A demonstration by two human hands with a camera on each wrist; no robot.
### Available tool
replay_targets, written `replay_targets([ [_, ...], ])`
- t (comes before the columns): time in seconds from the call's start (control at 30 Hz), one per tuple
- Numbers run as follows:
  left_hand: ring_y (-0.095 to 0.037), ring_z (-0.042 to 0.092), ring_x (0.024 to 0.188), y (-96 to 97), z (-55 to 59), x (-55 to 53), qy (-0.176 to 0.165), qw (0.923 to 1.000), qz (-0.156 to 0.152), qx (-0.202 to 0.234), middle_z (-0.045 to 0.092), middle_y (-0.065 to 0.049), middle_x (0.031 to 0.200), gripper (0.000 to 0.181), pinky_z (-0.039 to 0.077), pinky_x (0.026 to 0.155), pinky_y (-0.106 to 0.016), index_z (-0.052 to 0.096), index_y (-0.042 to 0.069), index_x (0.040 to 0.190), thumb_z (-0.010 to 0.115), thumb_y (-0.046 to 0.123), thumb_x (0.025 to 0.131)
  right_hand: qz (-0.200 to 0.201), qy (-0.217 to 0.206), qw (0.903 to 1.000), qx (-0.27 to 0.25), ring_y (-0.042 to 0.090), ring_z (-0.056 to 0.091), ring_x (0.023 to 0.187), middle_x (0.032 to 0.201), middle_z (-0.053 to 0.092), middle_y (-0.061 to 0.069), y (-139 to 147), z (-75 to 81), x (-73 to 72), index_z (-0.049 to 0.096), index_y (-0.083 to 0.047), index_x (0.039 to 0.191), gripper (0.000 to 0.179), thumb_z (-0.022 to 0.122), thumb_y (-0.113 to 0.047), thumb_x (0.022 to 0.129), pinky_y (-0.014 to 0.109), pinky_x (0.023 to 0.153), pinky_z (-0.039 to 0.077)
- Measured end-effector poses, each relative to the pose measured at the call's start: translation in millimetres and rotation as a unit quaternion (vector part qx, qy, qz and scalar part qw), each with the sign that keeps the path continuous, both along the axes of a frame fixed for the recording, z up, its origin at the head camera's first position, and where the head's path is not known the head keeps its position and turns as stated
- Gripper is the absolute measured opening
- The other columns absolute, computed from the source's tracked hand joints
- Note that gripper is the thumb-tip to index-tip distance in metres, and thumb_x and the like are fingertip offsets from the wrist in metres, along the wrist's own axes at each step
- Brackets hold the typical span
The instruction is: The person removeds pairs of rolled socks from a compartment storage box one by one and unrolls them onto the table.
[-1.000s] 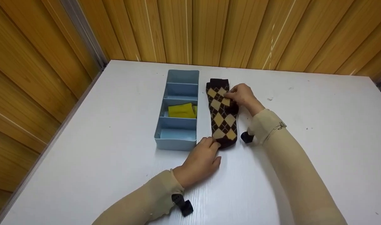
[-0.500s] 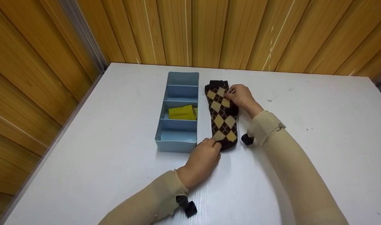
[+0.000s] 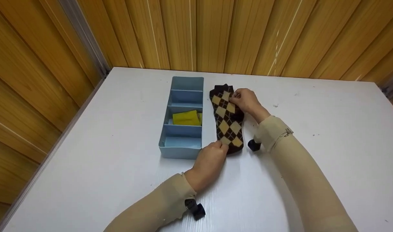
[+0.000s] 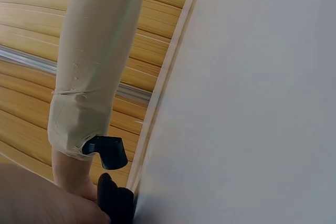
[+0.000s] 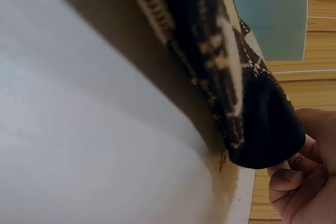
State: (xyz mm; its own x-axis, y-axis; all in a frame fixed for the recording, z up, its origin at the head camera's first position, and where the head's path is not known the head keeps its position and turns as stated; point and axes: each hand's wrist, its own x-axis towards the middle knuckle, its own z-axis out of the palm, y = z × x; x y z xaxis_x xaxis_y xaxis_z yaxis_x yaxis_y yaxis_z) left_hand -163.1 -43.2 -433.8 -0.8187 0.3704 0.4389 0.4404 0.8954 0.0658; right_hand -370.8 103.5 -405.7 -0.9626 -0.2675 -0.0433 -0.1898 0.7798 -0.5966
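A dark brown argyle sock [image 3: 223, 112] with tan diamonds lies flat in the head view, its cuff toward the wall; a second dark edge shows at the cuff. My left hand [image 3: 210, 161] pinches its near, toe end. Higher up, my right hand [image 3: 247, 100] pinches the sock's right edge, beside the dark heel patch. In the right wrist view the dark heel [image 5: 268, 124] hangs next to my curled fingers. The left wrist view shows only a piece of dark fabric [image 4: 115, 203] by my hand.
Left of the sock stands a blue-grey divided box [image 3: 180, 152]. A folded yellow cloth [image 3: 186, 118] sits in one of its compartments. Both are on a white table [image 3: 125, 135], backed by wood-patterned panels [image 3: 212, 38].
My left fingers have closed on the toe end, with the thumb drawn in. The sock's cuff end has shifted slightly left and wrinkled. My right hand keeps nearly the same place.
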Motion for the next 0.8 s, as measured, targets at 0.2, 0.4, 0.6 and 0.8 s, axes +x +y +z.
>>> replay_targets([
  [0.2,-0.016,0.065,0.066,-0.5,2.3,1.2,0.0,0.9985,-0.013,0.054,0.061,-0.004,0.081,0.01,0.054,0.057,-0.025,0.059,0.009,0.087,0.061,-0.001,0.085,-0.003,0.008,0.9999,-0.012,0.019,0.049,0.077,0.087,0.059,0.008,1,0.7,-0.7,0.062,0.0,0.102,0.022,0.056,-0.02,0.096,0.029,0.073,0.041],
  [0.4,-0.017,0.066,0.069,-1.2,5.5,1.9,0.012,0.9968,-0.028,0.074,0.063,-0.005,0.083,0.006,0.055,0.06,-0.025,0.06,0.009,0.089,0.06,0.003,0.088,-0.01,0.025,0.9992,-0.029,0.016,0.048,0.072,0.084,0.059,0.008,4,1.2,-2.9,0.062,0.001,0.103,0.023,0.056,-0.02,0.096,0.026,0.068,0.039],
  [0.6,-0.015,0.064,0.07,-2.1,9.0,2.9,0.043,0.9963,-0.032,0.068,0.061,-0.003,0.084,0.012,0.054,0.061,-0.023,0.063,0.01,0.093,0.062,-0.001,0.086,-0.016,0.027,0.9986,-0.043,0.014,0.047,0.072,0.086,0.059,0.008,6,5.0,-2.7,0.062,0.0,0.104,0.022,0.056,-0.02,0.097,0.024,0.065,0.039],
  [0.8,-0.015,0.064,0.072,-0.4,15.0,1.2,0.042,0.9957,-0.044,0.069,0.062,-0.003,0.087,0.017,0.055,0.064,-0.023,0.063,0.009,0.095,0.06,-0.004,0.084,-0.022,0.033,0.9981,-0.048,0.012,0.047,0.07,0.083,0.058,0.005,14,9.5,-3.9,0.061,-0.001,0.103,0.022,0.056,-0.021,0.097,0.023,0.064,0.039],
])
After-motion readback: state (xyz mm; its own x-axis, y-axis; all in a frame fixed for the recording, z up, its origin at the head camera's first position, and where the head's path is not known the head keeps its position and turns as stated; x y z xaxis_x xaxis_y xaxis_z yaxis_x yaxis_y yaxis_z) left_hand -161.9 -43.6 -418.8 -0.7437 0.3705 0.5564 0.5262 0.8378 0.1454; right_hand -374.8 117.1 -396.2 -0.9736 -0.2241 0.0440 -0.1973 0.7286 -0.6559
